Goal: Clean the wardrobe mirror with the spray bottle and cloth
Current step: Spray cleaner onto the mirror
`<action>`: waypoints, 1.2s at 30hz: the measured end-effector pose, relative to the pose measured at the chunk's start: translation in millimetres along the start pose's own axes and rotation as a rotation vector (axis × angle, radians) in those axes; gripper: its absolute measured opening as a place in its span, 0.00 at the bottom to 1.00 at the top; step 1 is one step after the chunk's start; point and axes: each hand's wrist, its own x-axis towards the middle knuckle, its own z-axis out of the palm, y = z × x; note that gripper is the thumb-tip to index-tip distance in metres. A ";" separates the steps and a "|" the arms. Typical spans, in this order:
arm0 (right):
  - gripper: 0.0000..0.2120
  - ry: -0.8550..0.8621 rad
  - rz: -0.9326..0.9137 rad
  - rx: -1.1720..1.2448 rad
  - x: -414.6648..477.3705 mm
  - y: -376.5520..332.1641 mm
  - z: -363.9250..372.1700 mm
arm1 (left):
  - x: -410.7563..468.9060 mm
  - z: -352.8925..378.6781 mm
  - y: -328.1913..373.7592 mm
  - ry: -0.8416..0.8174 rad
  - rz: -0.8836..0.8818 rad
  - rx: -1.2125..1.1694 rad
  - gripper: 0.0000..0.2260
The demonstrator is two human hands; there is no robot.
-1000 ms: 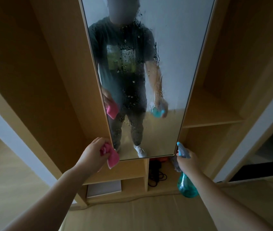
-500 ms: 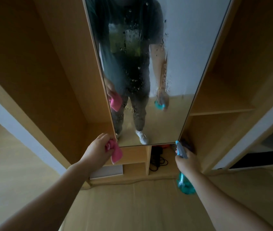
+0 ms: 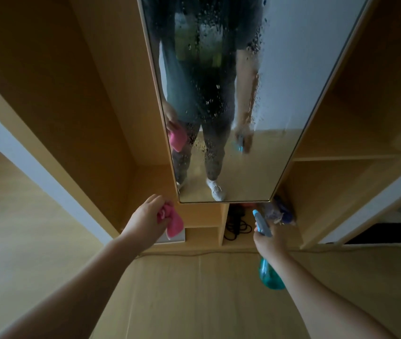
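Head view: mirror cut off above, droplets blurring its reflection.

No text, number or brand can be read. Shirt print, reflected in the mirror: a pale yellow-green patch, smeared by droplets, with no letters to make out. Spray bottle: plain teal body, any marking too small to tell.
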 end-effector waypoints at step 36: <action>0.11 -0.252 -0.276 -0.191 -12.9 -56.3 76.9 | -22.8 -29.8 -11.0 0.029 -0.081 0.007 0.14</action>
